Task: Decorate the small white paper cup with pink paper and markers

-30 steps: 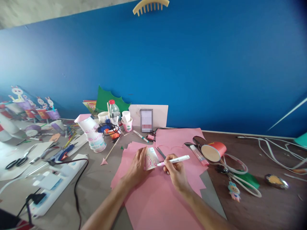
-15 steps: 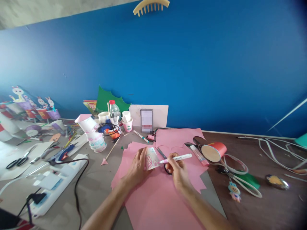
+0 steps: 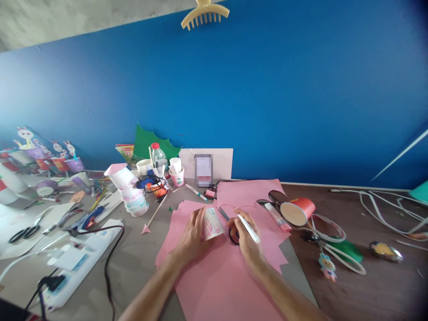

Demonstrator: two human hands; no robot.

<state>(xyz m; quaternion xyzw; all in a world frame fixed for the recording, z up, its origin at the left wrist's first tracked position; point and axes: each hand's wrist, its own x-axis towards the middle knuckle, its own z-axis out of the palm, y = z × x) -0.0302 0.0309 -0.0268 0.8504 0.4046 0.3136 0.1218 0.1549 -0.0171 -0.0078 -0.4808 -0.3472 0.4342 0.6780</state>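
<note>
A white paper cup (image 3: 212, 224) with pink drawn patterns and a small blue mark is tilted in my left hand (image 3: 194, 231), whose fingers wrap its left side. To its right, my right hand (image 3: 246, 238) grips a white marker (image 3: 249, 228), its tip end up and to the left, apart from the cup. Scissors (image 3: 224, 214) with black handles lie on the pink paper, partly behind my right hand. Sheets of pink paper (image 3: 224, 285) are spread under both hands.
Stacked decorated cups (image 3: 129, 191) stand at left, near a red-capped bottle (image 3: 159, 157). A power strip (image 3: 90, 263) with a dark cord lies left of my arm. A red paper cup (image 3: 302, 210) lies on its side at right, beside white cables (image 3: 377, 200).
My right hand has turned the marker from nearly level to steeply slanted and drawn its tip away from the cup. My left hand still holds the cup.
</note>
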